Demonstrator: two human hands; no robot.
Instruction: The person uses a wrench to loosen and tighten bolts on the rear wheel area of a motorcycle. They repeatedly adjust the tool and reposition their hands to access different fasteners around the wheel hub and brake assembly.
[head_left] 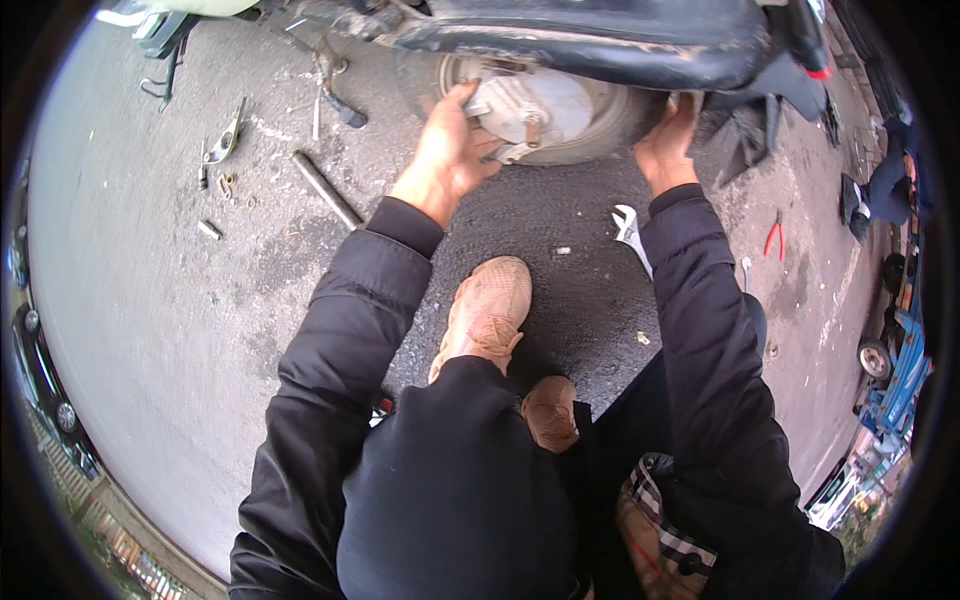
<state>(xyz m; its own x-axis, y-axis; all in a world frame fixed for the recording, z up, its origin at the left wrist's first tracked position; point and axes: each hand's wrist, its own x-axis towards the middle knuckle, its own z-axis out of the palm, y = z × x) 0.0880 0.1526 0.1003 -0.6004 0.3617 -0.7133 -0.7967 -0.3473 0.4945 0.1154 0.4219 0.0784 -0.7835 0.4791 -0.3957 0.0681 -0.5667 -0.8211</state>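
A scooter wheel (604, 137) with a dark tyre and a silver brake plate (560, 104) sits under a dirty black scooter body (590, 40). My left hand (450, 150) grips the wheel's left side, thumb on top near the silver plate and fingers spread below along its edge. At the right side of the tyre, my right hand (668, 145) is curled up against it; its fingertips are partly hidden by the tyre and the bodywork. Both forearms reach forward in dark sleeves. A short worn metal lever (533, 130) sticks out of the brake plate.
An adjustable wrench (630, 235) lies by my right sleeve, red-handled pliers (775, 238) further right. To the left are a metal tube (326, 188), a socket (209, 229), small nuts (228, 185) and a dark-ended metal part (335, 90). My shoe (490, 310) stands before the wheel.
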